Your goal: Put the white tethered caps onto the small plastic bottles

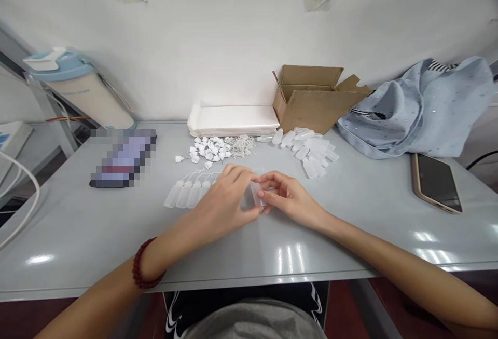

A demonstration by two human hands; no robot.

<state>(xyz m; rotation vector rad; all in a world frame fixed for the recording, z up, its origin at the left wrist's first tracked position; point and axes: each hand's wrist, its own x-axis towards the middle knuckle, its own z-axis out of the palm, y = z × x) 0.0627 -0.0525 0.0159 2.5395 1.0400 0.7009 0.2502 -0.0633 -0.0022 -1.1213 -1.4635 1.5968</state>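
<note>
A small translucent plastic bottle (257, 193) is held between my two hands over the table. My left hand (229, 193) pinches it at the top and bottom ends. The fingers and thumb of my right hand (286, 196) close on its right side. To the left, several similar bottles (187, 194) with white caps and cord loops lie in a row, partly hidden by my left hand. Beyond my hands are a heap of white caps (210, 148) and a tangle of pale cords (241, 146). Loose uncapped translucent bottles (311, 149) lie in a pile behind my right hand.
At the back, a stack of white sheets or bags (233, 118) lies beside an open cardboard box (315, 103). A tumbler (87, 92) and a blurred phone-like object (124, 160) are left; a blue cloth bag (424, 108) and a phone (438, 182) are right on the grey table (233, 261).
</note>
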